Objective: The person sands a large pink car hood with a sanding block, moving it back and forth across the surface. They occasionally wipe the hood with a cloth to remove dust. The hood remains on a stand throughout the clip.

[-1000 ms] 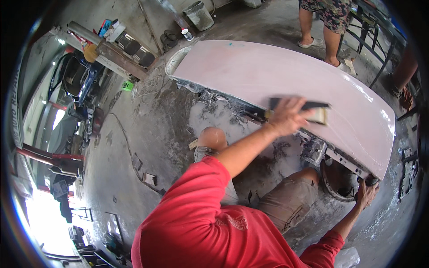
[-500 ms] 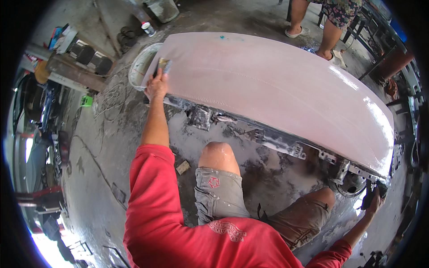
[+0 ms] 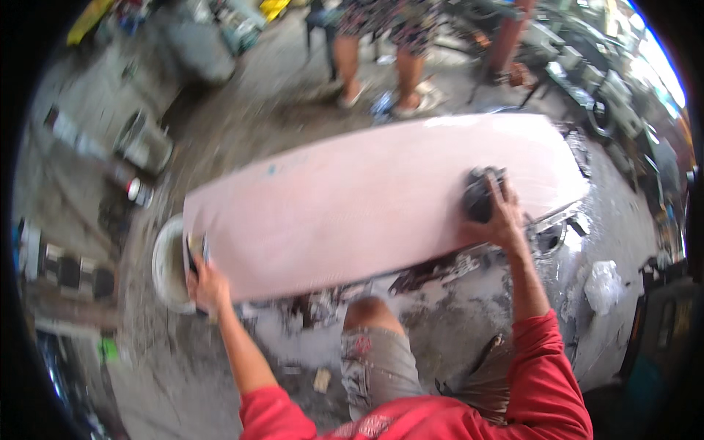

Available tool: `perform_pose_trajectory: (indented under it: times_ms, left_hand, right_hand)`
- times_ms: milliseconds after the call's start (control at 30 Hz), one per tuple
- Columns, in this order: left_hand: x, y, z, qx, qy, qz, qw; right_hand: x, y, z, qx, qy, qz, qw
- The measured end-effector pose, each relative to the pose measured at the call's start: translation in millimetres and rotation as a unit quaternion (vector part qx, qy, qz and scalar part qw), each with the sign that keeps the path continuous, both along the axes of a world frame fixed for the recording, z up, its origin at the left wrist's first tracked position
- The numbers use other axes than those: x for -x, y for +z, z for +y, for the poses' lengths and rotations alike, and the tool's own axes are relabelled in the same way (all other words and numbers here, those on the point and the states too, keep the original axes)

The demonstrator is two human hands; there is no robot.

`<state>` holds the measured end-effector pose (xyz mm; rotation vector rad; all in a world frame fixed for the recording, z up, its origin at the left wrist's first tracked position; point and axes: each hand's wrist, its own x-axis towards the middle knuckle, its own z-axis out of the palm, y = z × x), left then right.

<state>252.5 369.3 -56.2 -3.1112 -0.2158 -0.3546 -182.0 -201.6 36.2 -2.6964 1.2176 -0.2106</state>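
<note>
A long pinkish, primer-coloured panel, seemingly a vehicle part, lies across the space in front of my knees. At its left end my left hand is closed round a small sanding block, which rests against the panel's edge. Toward the panel's right end, my right hand presses a dark crumpled cloth onto the pink surface. Motion blur softens the fingers and the cloth. Under the panel's left end stands a white bucket, partly covered.
A person in patterned shorts stands beyond the panel. A clear plastic bag lies on the floor at right, and a small tan block near my knee. A can and a grey bin stand at left.
My right hand has moved from the panel's right end, below its edge, up onto its surface with the dark cloth. My left hand keeps the block at the left end. The view has turned.
</note>
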Motion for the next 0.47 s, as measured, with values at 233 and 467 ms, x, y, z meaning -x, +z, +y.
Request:
perform_pose_trajectory:
  times_ms: [233,467]
  left_hand:
    - [5,3,2,0.051,0.019,0.015,0.998]
    - [35,16,-25,0.077,-0.051,0.085,0.992]
  right_hand:
    - [-3,17,18,-0.014,-0.018,0.024,0.999]
    - [4,15,-8,-0.063,0.008,0.035,0.997]
